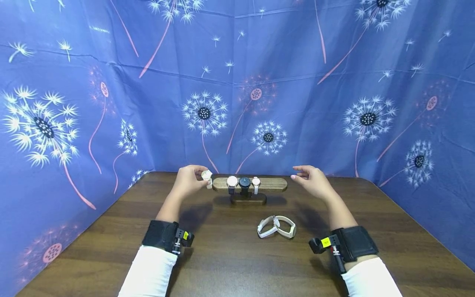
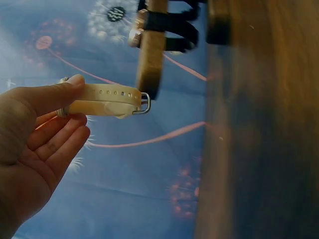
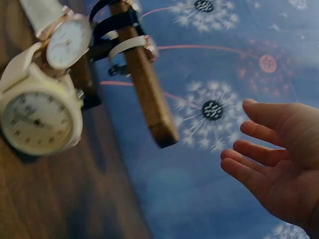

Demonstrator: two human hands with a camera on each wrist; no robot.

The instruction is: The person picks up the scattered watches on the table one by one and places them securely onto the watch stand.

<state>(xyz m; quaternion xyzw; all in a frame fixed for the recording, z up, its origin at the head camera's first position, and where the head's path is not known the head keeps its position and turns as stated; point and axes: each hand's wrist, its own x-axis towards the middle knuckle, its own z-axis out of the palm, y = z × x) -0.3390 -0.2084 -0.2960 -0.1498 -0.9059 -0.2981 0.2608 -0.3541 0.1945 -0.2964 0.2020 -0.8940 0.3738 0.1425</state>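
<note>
My left hand (image 1: pixel 190 180) pinches a cream wristwatch (image 1: pixel 206 175) at the left end of a wooden watch stand (image 1: pixel 272 184). In the left wrist view the buckled strap (image 2: pixel 112 94) of that watch points toward the stand's end, thumb above and fingers below. Three watches sit on the stand's bar: a white-faced one with a dark strap (image 1: pixel 232 181), a black one (image 1: pixel 244 182) and a small one with a white strap (image 1: pixel 256 181). Off the bar's right end, my right hand (image 1: pixel 313 181) hovers with its fingers extended and nothing in them.
Two pale-strapped watches, a white one (image 1: pixel 266 227) and a cream one (image 3: pixel 40 122), lie touching on the brown wooden table (image 1: pixel 230 255) in front of the stand. A blue dandelion-print cloth (image 1: pixel 315 95) hangs behind the table and along its sides.
</note>
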